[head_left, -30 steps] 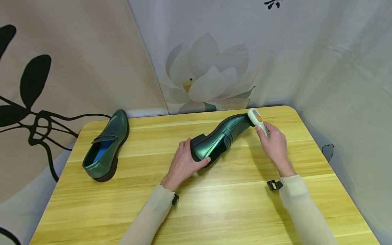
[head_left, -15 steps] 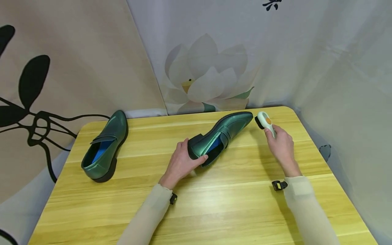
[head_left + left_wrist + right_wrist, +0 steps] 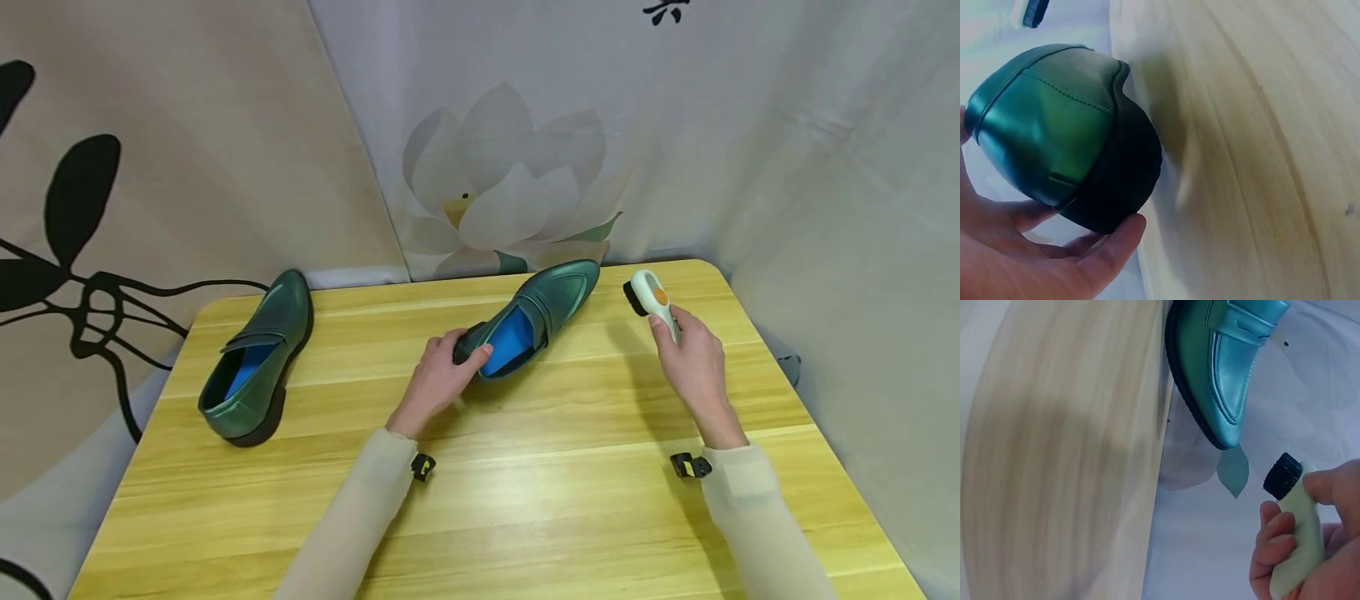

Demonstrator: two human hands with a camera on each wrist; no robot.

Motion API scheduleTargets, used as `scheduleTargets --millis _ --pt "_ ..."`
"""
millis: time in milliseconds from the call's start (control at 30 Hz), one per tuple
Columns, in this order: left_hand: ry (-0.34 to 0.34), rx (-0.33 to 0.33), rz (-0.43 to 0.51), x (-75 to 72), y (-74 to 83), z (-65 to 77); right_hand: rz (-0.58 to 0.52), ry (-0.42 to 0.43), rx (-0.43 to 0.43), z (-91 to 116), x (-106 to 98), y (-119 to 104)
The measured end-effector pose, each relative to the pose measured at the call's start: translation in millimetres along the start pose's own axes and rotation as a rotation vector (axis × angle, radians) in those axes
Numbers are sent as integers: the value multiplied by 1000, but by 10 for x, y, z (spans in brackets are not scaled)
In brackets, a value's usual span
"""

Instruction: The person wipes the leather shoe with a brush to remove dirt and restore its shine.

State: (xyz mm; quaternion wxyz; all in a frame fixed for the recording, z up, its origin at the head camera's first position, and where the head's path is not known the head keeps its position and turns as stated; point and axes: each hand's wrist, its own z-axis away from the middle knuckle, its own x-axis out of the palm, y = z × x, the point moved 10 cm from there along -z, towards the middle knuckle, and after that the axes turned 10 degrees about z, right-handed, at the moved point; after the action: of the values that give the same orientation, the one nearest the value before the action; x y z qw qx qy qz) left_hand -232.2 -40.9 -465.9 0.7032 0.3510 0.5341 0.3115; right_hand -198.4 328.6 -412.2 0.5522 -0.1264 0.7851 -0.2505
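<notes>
My left hand (image 3: 435, 379) grips a green loafer (image 3: 558, 296) by its heel end, thumb at the opening's edge. The blue insole (image 3: 512, 342) faces up toward the head camera, and the toe points to the far right. In the left wrist view the fingers hold the back of the shoe, whose dark heel (image 3: 1125, 175) is close to the tabletop. My right hand (image 3: 692, 367) holds a white brush (image 3: 651, 293) with black bristles and an orange spot. In the right wrist view the bristles (image 3: 1283, 476) are apart from the shoe's toe.
A matching green loafer (image 3: 258, 362) stands on the left side of the wooden table (image 3: 525, 500), toe toward the back. Behind and beside the table hang pale curtains (image 3: 660, 125) with flower and leaf patterns.
The brush has come away from the shoe's toe to the right. My left hand has turned the loafer so its opening and insole face up more, and shifted it slightly left.
</notes>
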Motion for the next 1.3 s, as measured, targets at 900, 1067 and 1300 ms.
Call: scheduleTargets --millis 900,1067,1300 --pt "90 124 -28 -82 255 -163 -22 -10 -35 91 -11 -160" --pt "116 220 -388 50 635 -247 -25 -2 -61 107 -10 -226" --pt "-9 95 -662 255 682 -457 -26 -10 -74 128 38 -267"
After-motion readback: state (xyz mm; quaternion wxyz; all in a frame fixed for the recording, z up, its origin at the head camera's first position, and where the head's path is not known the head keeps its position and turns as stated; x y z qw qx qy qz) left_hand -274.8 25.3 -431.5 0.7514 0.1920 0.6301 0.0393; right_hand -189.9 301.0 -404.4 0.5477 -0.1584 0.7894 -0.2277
